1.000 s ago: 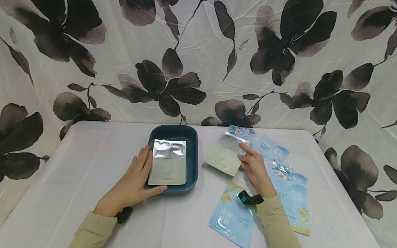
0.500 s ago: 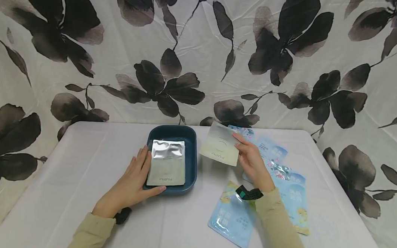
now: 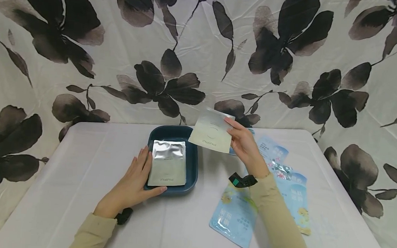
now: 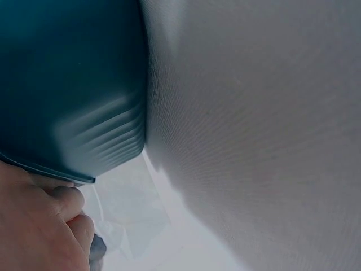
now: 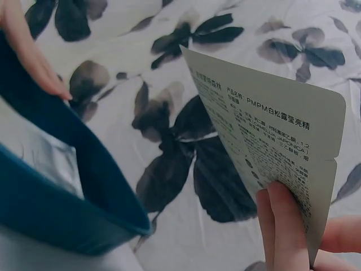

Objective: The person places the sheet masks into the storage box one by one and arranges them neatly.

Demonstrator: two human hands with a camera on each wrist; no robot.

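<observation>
In the head view, my right hand [image 3: 247, 148] pinches a pale green foil sachet [image 3: 210, 132] marked PMPM, raised near the tray's far right corner. Fine print covers the back of this sachet [image 5: 276, 130] in the right wrist view, where thumb and fingers hold its lower edge. A dark blue tray [image 3: 192, 168] stands on the table with another PMPM sachet [image 3: 167, 171] lying in it, silver top strip away from me. My left hand [image 3: 129, 186] rests along the tray's left side, fingers straight, thumb at the near rim.
Several light blue sachets lie to the right: one nearer me [image 3: 232, 221], one beyond my right forearm [image 3: 294, 196], and another farther back [image 3: 274, 148]. A floral cloth [image 3: 173, 89] hangs behind the white table [image 3: 82, 163].
My right hand has lifted the PMPM sachet off the area by the blue sachets and carried it up and left, to the tray's far right corner. My left hand stays at the tray.
</observation>
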